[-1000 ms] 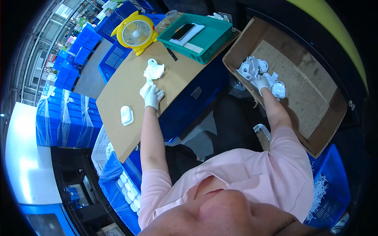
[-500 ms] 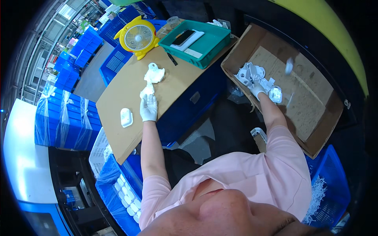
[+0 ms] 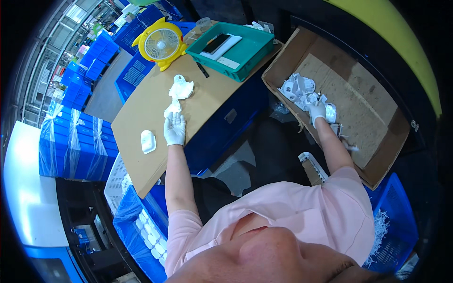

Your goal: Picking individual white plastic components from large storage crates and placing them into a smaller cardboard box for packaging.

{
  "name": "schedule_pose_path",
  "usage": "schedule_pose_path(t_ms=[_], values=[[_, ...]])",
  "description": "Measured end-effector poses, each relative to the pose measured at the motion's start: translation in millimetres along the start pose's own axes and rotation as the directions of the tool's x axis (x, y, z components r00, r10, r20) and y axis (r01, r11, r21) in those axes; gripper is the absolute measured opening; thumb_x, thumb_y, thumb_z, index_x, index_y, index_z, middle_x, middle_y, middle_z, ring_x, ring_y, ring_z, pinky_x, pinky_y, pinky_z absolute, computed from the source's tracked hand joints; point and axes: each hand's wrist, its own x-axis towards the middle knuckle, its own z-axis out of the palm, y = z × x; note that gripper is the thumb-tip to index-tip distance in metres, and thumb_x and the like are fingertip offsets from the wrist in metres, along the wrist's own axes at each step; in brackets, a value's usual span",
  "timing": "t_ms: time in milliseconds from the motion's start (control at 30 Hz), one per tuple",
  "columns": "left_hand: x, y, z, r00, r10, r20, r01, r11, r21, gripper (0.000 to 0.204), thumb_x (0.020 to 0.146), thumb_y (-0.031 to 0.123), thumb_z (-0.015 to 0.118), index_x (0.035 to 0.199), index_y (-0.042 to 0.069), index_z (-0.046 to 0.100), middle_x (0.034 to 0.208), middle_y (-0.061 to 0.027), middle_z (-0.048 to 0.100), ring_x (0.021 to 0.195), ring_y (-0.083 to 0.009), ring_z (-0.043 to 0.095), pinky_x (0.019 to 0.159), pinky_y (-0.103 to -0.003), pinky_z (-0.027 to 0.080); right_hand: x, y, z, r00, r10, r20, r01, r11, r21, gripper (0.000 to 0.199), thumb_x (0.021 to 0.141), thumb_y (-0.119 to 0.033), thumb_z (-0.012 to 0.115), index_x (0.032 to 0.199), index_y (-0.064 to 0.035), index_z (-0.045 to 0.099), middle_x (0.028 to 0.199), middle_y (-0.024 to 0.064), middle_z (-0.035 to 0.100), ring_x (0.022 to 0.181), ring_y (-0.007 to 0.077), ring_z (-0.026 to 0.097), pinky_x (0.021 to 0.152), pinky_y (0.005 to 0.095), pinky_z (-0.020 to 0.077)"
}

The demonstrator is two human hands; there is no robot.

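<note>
My left hand (image 3: 175, 130), in a white glove, lies palm up on the brown tabletop with its fingers stretched out, holding nothing. Just past its fingertips is a crumpled-looking white piece (image 3: 173, 107), and beyond that an irregular white plastic part (image 3: 181, 87). To its left sits a rounded white plastic cover (image 3: 148, 142). Inside the cardboard box at the right, my gloved right hand (image 3: 317, 111) is closed around a slim thing with a dark tip, too small to name. White plastic parts (image 3: 296, 89) are heaped beside it, and a blurred white piece (image 3: 349, 145) shows lower in the box.
The cardboard box (image 3: 384, 153) stands against a dark machine. A green tray (image 3: 255, 57) and a yellow fan (image 3: 162, 45) sit at the table's far end. Blue crates (image 3: 78, 141) are stacked at left; a lined crate of white parts (image 3: 150, 236) is beside me.
My right hand has drawn back slightly toward me over the heap. The white piece blurred in mid-air is gone from there; another blur shows lower in the box. My left hand stays put.
</note>
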Motion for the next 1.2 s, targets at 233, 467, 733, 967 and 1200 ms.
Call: schedule_pose_path(t_ms=[233, 467, 733, 967, 1200], values=[[-22, -3, -12, 0.998, 0.010, 0.060, -0.010, 1.000, -0.006, 0.038, 0.092, 0.026, 0.052, 0.122, 0.002, 0.050, 0.117, -0.0112, 0.052, 0.111, -0.0223, 0.049, 0.097, -0.040, 0.042, -137, -159, -81, 0.922, -0.232, 0.311, 0.079, 0.896, 0.436, 0.038, 0.074, -0.030, 0.072, 0.098, -0.0048, 0.056, 0.075, 0.0036, 0.059, 0.064, 0.0133, 0.056, 0.054, 0.0287, 0.0434], [-158, -92, -8, 0.845, -0.533, 0.033, 0.460, 0.758, 0.462, 0.056, 0.083, 0.036, 0.065, 0.132, 0.020, 0.042, 0.123, -0.0057, 0.051, 0.109, -0.0237, 0.053, 0.084, -0.047, 0.048, -263, -188, 6, 0.532, -0.660, 0.531, 0.220, 0.712, 0.666, 0.022, 0.078, -0.020, 0.067, 0.082, -0.0066, 0.050, 0.071, 0.0038, 0.051, 0.066, 0.0130, 0.051, 0.065, 0.0289, 0.0439], [-205, -93, -64, 0.901, -0.422, 0.099, 0.402, 0.899, 0.173, 0.047, 0.084, 0.014, 0.063, 0.124, 0.026, 0.042, 0.108, 0.0028, 0.054, 0.101, -0.0152, 0.055, 0.088, -0.036, 0.047, -345, -170, 57, 0.209, -0.520, 0.828, 0.153, 0.854, 0.498, 0.033, 0.075, -0.023, 0.071, 0.097, -0.0052, 0.055, 0.087, 0.0071, 0.060, 0.079, 0.0157, 0.055, 0.075, 0.0309, 0.0449], [-188, -101, -83, 0.937, -0.336, -0.090, 0.347, 0.923, 0.168, 0.062, 0.083, 0.018, 0.064, 0.137, 0.020, 0.034, 0.095, -0.0007, 0.051, 0.082, -0.0126, 0.054, 0.070, -0.029, 0.048, -332, -159, 66, -0.019, -0.284, 0.959, -0.319, 0.910, 0.263, 0.019, 0.078, -0.010, 0.059, 0.096, -0.0112, 0.054, 0.079, 0.0007, 0.053, 0.068, 0.0098, 0.051, 0.059, 0.0252, 0.0438], [-187, -115, -76, 0.926, -0.365, -0.096, 0.378, 0.903, 0.204, 0.045, 0.084, 0.028, 0.064, 0.125, 0.018, 0.046, 0.098, -0.0071, 0.056, 0.088, -0.0197, 0.058, 0.077, -0.036, 0.050, -309, -157, 50, -0.201, -0.210, 0.957, -0.917, 0.385, -0.108, 0.051, 0.084, -0.041, 0.058, 0.114, 0.0000, 0.051, 0.102, 0.0152, 0.059, 0.093, 0.0275, 0.058, 0.086, 0.0491, 0.0457]])
